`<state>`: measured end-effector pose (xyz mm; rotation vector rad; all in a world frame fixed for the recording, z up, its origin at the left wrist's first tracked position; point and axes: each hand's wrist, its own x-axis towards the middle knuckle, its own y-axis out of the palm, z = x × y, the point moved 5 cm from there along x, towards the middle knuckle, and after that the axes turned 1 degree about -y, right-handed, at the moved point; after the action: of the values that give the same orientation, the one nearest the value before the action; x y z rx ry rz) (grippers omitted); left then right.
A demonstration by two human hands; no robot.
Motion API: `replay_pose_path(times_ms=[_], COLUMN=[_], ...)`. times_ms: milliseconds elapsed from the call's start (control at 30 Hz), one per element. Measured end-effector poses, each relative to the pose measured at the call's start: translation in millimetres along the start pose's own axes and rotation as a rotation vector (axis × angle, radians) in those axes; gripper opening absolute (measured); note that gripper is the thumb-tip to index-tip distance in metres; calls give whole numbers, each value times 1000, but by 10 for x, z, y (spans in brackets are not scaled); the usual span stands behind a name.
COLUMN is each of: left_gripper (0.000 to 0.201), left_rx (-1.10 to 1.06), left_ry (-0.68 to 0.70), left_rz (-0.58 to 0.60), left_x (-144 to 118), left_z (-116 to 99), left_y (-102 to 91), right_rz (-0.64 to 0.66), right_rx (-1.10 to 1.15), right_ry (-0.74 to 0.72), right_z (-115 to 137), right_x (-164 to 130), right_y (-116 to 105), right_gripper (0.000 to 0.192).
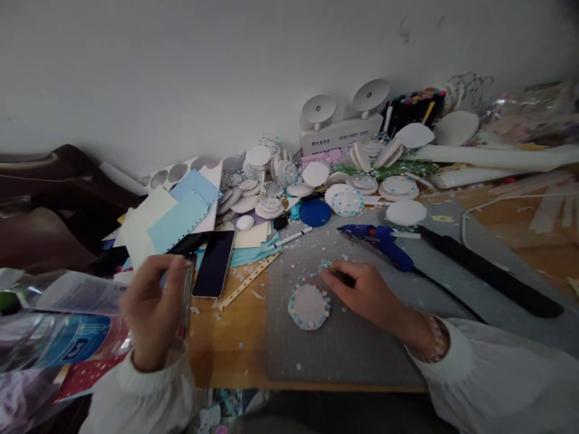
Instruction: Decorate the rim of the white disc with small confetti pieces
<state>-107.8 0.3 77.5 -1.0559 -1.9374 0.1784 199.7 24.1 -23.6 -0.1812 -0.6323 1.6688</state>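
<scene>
Right hand [368, 293] rests on the grey cutting mat [344, 349], grip narrow, pinched on a thin dark tool [342, 277] that I'd guess is tweezers or a pen; its tip points left toward the loose bead bits. Just below-left of the fingers lies a white foam disc [309, 306] with a pale blue beaded rim, flat on the mat, not touched. The disc is round, so it has no long axis, and its face is up.

Handling, judged: the disc looks light, stiff but dentable, and the rim beads are likely glued on and fragile. Take it by the bare edge or flat underside, not by the beads.

Left hand [154, 307] is raised at the bench's left edge, grip closed on a clear, narrow container [186, 295]; contents blurred.

A blue glue gun [382, 242] lies on the mat behind the right hand, nozzle pointing left, long axis left-right. A phone [214, 263] lies face up near the left hand.
</scene>
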Motion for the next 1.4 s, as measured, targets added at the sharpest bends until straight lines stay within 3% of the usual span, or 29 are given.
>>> replay_pose_path(times_ms=[133,200,267,400,533,700,900,1067,1267,1400], left_gripper=[10,14,18,32,75,67,87,72,65,58], left_rx=[82,57,9,-121,-130,-146,-176,-199,-258,-271], left_ry=[180,233,258,369,520,567,618,649,593,554], left_rz=[442,551,636,833,980,989,954,917,888,902], left_x=[-205,-290,-360,-500,-618,-666,-670,-693,-680,-674], left_z=[21,-23,-112,-395,-569,-522,-460,-475,-477,-457], left_y=[558,762,902,1085,1247,1325,1271,1254,1253,1258], right_rz=[-313,-371,-395,-404,-326,-253,-230,-241,-248,-272], right_rx=[139,251,321,251,212,199,226,218,70,137], right_ry=[-40,-66,-113,-148,-51,-54,3,26,-150,-67], right_z=[20,35,61,66,-9,34,-36,-106,-50,-133], right_x=[-44,-47,-37,-25,-14,58,110,95,99,78], right_y=[-231,-282,-305,-304,-270,-241,-117,-90,-133,-117], right_gripper=[32,31,30,40,40,28,10,8,4,8])
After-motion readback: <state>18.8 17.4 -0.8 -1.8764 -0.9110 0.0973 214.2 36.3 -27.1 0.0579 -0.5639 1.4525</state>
